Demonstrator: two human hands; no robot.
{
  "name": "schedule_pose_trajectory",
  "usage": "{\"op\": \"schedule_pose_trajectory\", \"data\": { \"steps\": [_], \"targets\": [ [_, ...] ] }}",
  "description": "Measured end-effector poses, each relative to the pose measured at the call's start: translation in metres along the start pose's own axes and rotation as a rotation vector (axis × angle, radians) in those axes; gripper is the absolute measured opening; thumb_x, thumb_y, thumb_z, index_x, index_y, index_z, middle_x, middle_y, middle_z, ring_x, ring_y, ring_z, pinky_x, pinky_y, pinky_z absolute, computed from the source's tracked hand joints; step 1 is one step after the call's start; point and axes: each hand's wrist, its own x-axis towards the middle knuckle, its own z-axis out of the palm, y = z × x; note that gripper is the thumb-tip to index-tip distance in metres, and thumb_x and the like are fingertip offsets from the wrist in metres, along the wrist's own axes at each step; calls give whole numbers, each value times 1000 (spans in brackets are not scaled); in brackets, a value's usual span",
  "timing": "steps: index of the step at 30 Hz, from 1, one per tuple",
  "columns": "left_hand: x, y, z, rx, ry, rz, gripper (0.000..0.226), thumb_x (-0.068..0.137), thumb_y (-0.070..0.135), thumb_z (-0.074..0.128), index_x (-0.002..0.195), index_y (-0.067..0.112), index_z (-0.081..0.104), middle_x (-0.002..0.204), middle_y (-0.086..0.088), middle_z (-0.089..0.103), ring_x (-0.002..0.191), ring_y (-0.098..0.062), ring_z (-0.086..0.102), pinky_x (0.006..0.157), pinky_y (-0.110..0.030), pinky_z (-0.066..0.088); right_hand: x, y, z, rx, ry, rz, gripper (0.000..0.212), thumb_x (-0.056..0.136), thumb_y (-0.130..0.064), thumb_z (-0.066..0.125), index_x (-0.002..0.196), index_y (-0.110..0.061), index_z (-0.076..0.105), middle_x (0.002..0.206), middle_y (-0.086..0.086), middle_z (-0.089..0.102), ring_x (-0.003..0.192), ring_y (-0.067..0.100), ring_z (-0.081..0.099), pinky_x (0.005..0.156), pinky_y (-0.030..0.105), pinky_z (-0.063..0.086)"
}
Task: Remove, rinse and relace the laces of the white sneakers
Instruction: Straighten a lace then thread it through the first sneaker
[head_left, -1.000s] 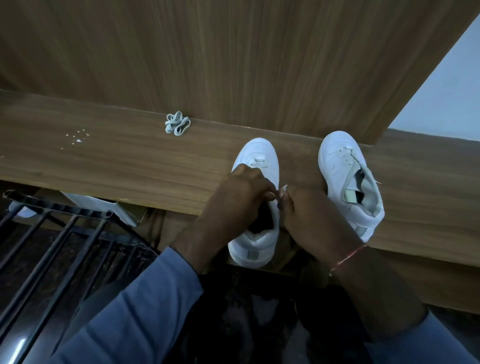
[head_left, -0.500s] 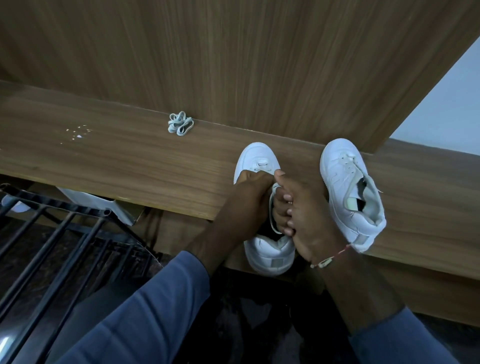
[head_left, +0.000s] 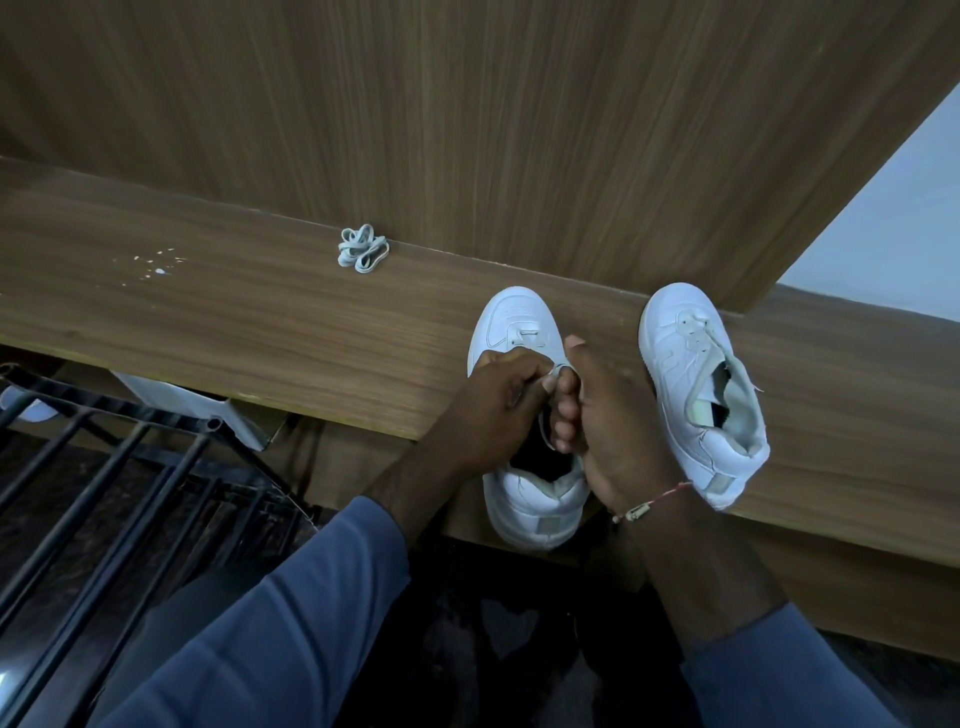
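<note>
White leather low-top sneaker lies directly under both hands on the brown wood-grain ledge, with its toe pointing away from the person and its heel hanging past the ledge's near edge. The left hand is curled over the shoe's throat, thumb and forefinger pinching a thin flat white lace. The right hand meets it from the other side, fingers curled inward and gripping the same lace. A short loop shows between the two thumbs, and a strand runs down across the dark opening of the shoe beside the right fingertips. A red thread bracelet circles the right wrist, and blue-grey long sleeves cover both forearms.

Just to the right of the right hand a second white sneaker leans on its side on the same ledge, collar gaping and tongue slack; whether it touches the hand cannot be told. Well to the left of the left hand and farther from the person, a loose bundle of pale lace rests where the ledge meets the upright brown wooden panel. Further left still, small white specks dot the ledge. Below and to the left of the left forearm stands a black metal bar rack
</note>
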Motion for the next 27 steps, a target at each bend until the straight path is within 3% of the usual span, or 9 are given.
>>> {"op": "schedule_pose_trajectory", "data": {
  "steps": [4, 8, 10, 14, 16, 18, 23, 25, 27],
  "targets": [
    [-3, -3, 2, 91, -13, 21, 25, 96, 28, 44, 91, 11, 62, 95, 0, 61, 94, -23, 55, 89, -46, 42, -5, 6, -15, -169, 134, -191, 34, 94, -33, 62, 81, -3, 69, 59, -2, 62, 53, 11, 59, 54, 22, 49],
    [-4, 0, 4, 204, 62, 8, 26, 94, 29, 47, 94, 11, 66, 99, -3, 48, 94, -22, 50, 82, -37, 44, -11, 12, -28, -477, 122, -376, 22, 94, -29, 62, 110, -21, 75, 99, -11, 75, 91, -5, 67, 84, 16, 52],
    [-6, 9, 3, 293, 80, 24, 29, 93, 31, 45, 99, 15, 69, 89, -3, 45, 81, -16, 49, 68, -28, 40, -15, 15, -28, -595, 94, -491, 24, 95, -26, 62, 115, -20, 72, 105, -15, 71, 93, -13, 63, 82, 6, 47],
    [-14, 17, -8, 362, 20, 18, 29, 90, 22, 47, 104, 24, 72, 76, 0, 51, 68, -13, 52, 60, -26, 42, -19, 21, -23, -773, 123, -760, 16, 90, -13, 66, 102, -13, 77, 91, 1, 75, 82, 7, 68, 77, 17, 51],
    [-21, 20, -13, 335, 3, 0, 31, 88, 13, 53, 110, 23, 71, 81, 3, 58, 74, -11, 57, 66, -15, 41, -19, 23, -18, -887, 118, -775, 18, 88, -15, 61, 94, -15, 78, 82, 2, 74, 74, 14, 68, 71, 28, 54],
    [-27, 27, -16, 297, -31, -34, 33, 85, 11, 55, 112, 20, 71, 86, 5, 63, 79, -8, 59, 71, -7, 39, -21, 20, -15, -951, 59, -695, 20, 87, -13, 57, 90, -16, 77, 78, 1, 72, 68, 13, 63, 66, 28, 50],
    [-29, 34, -18, 359, -37, -88, 30, 83, 4, 58, 99, 22, 75, 85, 2, 73, 78, -9, 64, 67, -9, 37, -27, 10, -12, -1110, -54, -568, 21, 94, -16, 53, 101, -12, 72, 91, 5, 70, 82, 16, 61, 64, 12, 30],
    [-26, 33, -17, 375, -11, -148, 31, 82, 4, 59, 95, 25, 77, 83, 1, 74, 79, -13, 66, 68, -14, 42, -32, 8, -12, -1113, -121, -557, 19, 94, -16, 48, 86, -11, 65, 81, 3, 60, 74, 15, 55, 57, 14, 31],
    [-24, 34, -17, 384, 10, -210, 27, 80, 8, 62, 91, 27, 78, 81, 2, 74, 76, -13, 66, 69, -22, 49, -39, 7, -14, -1168, -240, -523, 15, 95, -11, 45, 87, -8, 58, 85, 7, 56, 78, 21, 54, 63, 22, 33]
  ]
}}
